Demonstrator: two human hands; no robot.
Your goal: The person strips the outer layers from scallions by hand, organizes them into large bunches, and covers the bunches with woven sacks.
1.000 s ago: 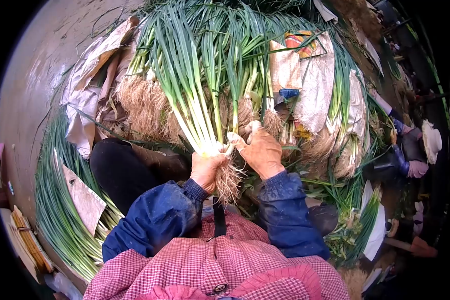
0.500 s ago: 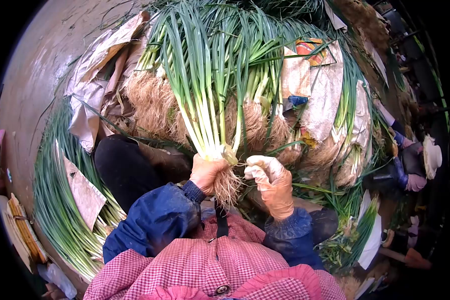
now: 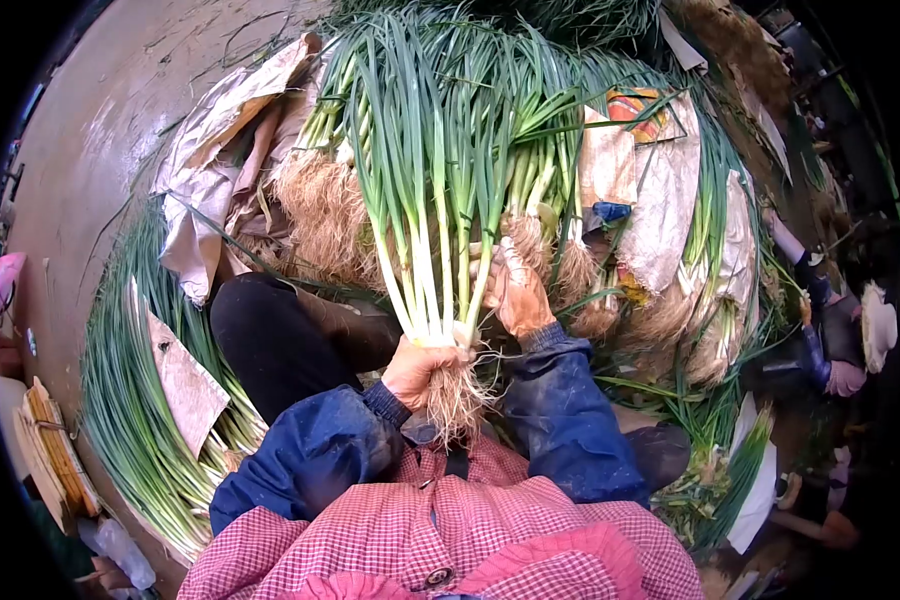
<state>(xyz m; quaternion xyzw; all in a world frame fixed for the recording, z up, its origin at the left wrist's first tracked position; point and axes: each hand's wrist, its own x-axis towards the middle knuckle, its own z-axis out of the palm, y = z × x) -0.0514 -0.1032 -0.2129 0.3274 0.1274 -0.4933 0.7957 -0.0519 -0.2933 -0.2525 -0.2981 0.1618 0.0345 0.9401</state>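
Observation:
A bunch of green garlic [image 3: 435,270] stands upright before my chest, with long flat leaves, white lower stalks and stringy roots. My left hand [image 3: 422,375] is wrapped round its base, and the pale roots [image 3: 458,405] hang below the fist. Higher up on the right side, my gloved right hand [image 3: 518,292] has its fingers closed at the outermost stalk of the bunch; its fingertips are partly hidden. Right behind lies a large heap of more green garlic [image 3: 315,205], roots toward me.
Pale sacking [image 3: 195,190] drapes over the heap on the left, and another sack [image 3: 660,190] on the right. More green garlic [image 3: 140,400] lies at my left. A person with a pale hat [image 3: 878,325] sits at the far right. Leaf scraps [image 3: 700,490] lie at lower right.
My right hand has moved up and forward from beside the bunch's base to its outer stalk. My left hand keeps its hold and is slightly lower in view.

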